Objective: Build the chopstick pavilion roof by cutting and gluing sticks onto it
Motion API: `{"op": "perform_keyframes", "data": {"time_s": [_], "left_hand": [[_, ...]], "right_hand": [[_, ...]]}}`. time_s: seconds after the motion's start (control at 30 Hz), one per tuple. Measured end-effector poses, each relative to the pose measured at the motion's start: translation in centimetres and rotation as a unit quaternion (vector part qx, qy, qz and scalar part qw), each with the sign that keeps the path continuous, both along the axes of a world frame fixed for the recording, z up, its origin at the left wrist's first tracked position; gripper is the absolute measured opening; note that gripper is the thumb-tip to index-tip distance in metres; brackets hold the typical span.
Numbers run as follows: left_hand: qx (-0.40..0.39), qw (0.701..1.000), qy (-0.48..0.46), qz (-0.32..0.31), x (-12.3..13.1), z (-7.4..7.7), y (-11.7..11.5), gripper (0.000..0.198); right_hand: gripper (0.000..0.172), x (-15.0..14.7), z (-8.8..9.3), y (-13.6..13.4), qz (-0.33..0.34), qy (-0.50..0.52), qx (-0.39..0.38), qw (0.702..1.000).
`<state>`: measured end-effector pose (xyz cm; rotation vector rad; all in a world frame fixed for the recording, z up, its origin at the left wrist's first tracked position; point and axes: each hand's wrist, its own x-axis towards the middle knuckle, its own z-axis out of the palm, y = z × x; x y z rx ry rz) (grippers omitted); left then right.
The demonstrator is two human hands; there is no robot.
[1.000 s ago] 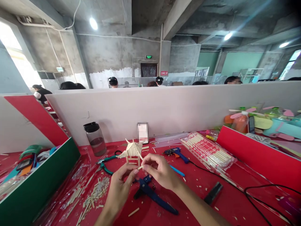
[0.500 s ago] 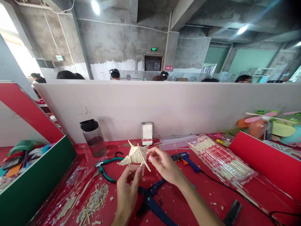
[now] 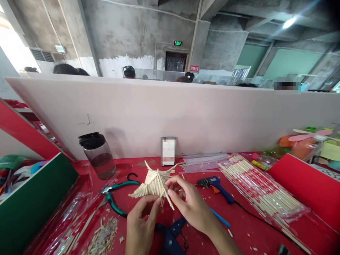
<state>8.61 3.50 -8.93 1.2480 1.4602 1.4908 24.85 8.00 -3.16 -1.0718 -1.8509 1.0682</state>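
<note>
A small pavilion model made of pale wooden sticks (image 3: pixel 154 182) is tipped toward me, its ribbed roof facing the camera. My left hand (image 3: pixel 140 223) grips it from below, thumb and fingers closed on its underside. My right hand (image 3: pixel 190 207) is at the roof's right edge, fingers pinched on a thin stick at the eave. Both hands hover just above the red tabletop (image 3: pixel 239 226).
Green-handled pliers (image 3: pixel 117 193) lie left of the model, blue-handled cutters (image 3: pixel 171 237) under my hands. A blue glue gun (image 3: pixel 215 186) with a black cord and a pack of sticks (image 3: pixel 260 191) lie right. A dark-lidded jar (image 3: pixel 98 156) stands back left. Stick offcuts (image 3: pixel 102 235) litter the front left. A white partition (image 3: pixel 186 117) closes the back.
The model went from standing upright on the table to being lifted and tilted toward me by my left hand. My right hand moved from a loose stick up to the roof's edge.
</note>
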Motion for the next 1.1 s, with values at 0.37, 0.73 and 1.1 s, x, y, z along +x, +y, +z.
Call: {"op": "perform_keyframes", "data": {"time_s": [0.37,0.73,1.1], "left_hand": [[-0.040,0.998,0.045,0.013,-0.2,0.2,0.1,0.034],[0.007,0.997,0.078,-0.009,-0.4,0.3,-0.1,0.029],[0.064,0.998,0.006,0.003,0.2,0.3,0.1,0.027]], "right_hand": [[0.015,-0.6,-0.1,0.0,-0.033,0.017,0.068,0.997],[0.012,-1.2,-0.6,-0.1,-0.040,0.023,0.133,0.990],[0.015,-1.6,-1.1,0.0,-0.058,0.054,0.128,0.989]]}}
